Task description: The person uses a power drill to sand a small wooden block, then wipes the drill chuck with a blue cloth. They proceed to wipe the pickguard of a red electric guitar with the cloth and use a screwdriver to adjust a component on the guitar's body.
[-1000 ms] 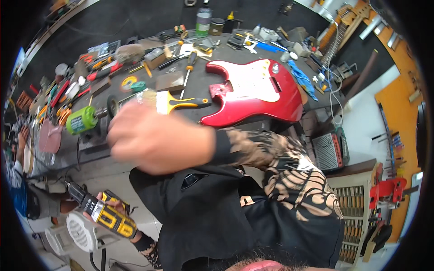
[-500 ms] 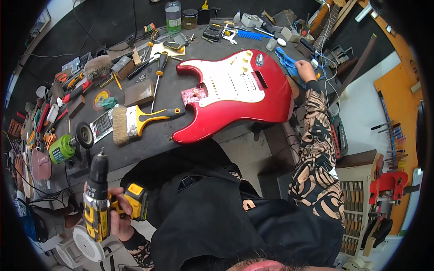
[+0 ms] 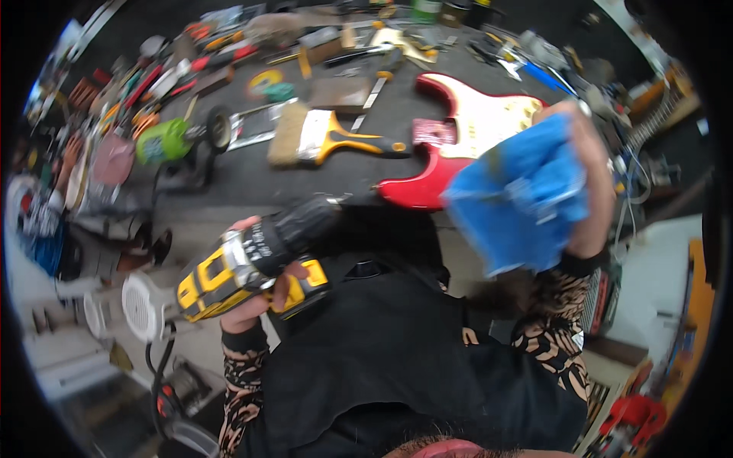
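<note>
My left hand (image 3: pixel 246 311) grips a yellow and black cordless drill (image 3: pixel 243 263) by its handle, in front of the bench. The drill's chuck points to the upper right, and a short metal bit shows at its tip. In my right hand (image 3: pixel 592 183) is a crumpled blue cloth (image 3: pixel 527 195), blurred by motion; most of the fingers are behind it. Beyond the cloth, a red electric guitar body (image 3: pixel 410 192) with a cream pickguard (image 3: pixel 489 114) lies on the bench. The cloth hides much of the body's near right part.
A wide paintbrush (image 3: pixel 347 141) and a screwdriver (image 3: pixel 374 99) lie left of the guitar on the dark bench (image 3: pixel 252 175). A green bench grinder (image 3: pixel 164 141) stands at the front left. Hand tools crowd the back. A red clamp (image 3: pixel 634 416) is at lower right.
My right hand has lifted the blue cloth from the bench's far right and brought it nearer. My left hand has moved right and up, tilting the drill rightward. The view has turned.
</note>
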`<state>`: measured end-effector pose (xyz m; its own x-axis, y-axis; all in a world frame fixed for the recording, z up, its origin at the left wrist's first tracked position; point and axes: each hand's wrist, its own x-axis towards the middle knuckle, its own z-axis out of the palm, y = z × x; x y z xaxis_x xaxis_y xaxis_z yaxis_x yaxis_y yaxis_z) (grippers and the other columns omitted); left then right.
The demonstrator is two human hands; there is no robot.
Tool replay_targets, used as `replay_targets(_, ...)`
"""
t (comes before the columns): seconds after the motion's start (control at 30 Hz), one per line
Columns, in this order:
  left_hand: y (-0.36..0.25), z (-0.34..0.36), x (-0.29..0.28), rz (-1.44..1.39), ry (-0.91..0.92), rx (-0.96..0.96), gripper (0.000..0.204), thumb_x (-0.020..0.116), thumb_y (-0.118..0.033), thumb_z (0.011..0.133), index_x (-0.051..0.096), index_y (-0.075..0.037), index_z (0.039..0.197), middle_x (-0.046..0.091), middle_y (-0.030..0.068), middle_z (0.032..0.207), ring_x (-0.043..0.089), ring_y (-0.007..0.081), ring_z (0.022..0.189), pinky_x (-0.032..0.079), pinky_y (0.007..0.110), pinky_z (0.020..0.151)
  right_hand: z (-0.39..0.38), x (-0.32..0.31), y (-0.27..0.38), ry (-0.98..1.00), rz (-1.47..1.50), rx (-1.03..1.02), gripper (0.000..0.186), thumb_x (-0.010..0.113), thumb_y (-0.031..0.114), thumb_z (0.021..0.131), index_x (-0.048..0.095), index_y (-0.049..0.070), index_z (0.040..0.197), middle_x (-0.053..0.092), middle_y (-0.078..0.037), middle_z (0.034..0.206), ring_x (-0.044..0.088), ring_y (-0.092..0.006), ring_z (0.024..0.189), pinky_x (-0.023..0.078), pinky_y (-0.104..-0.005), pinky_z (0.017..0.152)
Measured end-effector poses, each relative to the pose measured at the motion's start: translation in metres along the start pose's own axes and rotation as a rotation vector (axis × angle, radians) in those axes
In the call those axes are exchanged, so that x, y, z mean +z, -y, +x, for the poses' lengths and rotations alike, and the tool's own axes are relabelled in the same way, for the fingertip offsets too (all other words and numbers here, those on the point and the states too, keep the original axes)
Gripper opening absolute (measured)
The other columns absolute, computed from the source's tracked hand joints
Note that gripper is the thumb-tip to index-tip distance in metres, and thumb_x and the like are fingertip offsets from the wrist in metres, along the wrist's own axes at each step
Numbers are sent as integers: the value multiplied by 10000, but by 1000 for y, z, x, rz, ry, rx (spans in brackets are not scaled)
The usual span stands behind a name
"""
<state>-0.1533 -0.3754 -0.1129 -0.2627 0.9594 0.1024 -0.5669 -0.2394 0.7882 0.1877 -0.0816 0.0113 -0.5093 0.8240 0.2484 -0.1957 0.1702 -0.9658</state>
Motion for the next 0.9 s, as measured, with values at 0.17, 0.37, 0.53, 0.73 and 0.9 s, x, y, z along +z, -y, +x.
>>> replay_targets(0.17, -10, -28, -12, 132, 2, 4, 1177, 983, -233, 843, 236, -33, 1731, 732, 443, 1197, 747, 291, 603, 584, 303, 567, -9, 130, -72, 438, 311, 366, 228, 680, 197, 1161, 691, 5, 1284, 722, 14, 1142, 656, -39, 1034, 543, -238, 918)
replay_targets(0.37, -11, -52, -16, 47, -109, 7, 1057, 969, -111, 823, 371, -38, 1692, 784, 352, 1139, 727, 161, 653, 588, 252, 626, -11, 175, -98, 607, 164, 182, 206, 747, 153, 1107, 723, -26, 1207, 729, -32, 1117, 658, -71, 992, 540, -268, 873)
replay_targets(0.53, -7, -48, -22, 76, -132, 20, 1145, 975, -207, 830, 287, -38, 1729, 768, 313, 1020, 703, 231, 576, 544, 296, 541, -7, 178, -109, 592, 28, -69, 168, 738, 89, 1081, 743, -53, 1170, 741, -85, 1143, 693, -160, 1027, 542, -300, 916)
replay_targets(0.73, 0, -35, -25, 3, -124, 28, 1044, 895, -191, 866, 299, -27, 1708, 693, 190, 842, 639, 202, 537, 514, 311, 512, 3, 167, -107, 605, 161, 40, 194, 632, 55, 1109, 748, -78, 1190, 749, -137, 1210, 696, -200, 1122, 528, -331, 1009)
replay_targets(0.9, 2, -30, -26, 2, -108, -41, 1055, 892, -191, 868, 284, -36, 1716, 690, 173, 834, 633, 191, 535, 510, 308, 524, 2, 170, -107, 583, 162, 185, 149, 722, 70, 1087, 751, -57, 1159, 735, -44, 1102, 678, -94, 1008, 550, -266, 898)
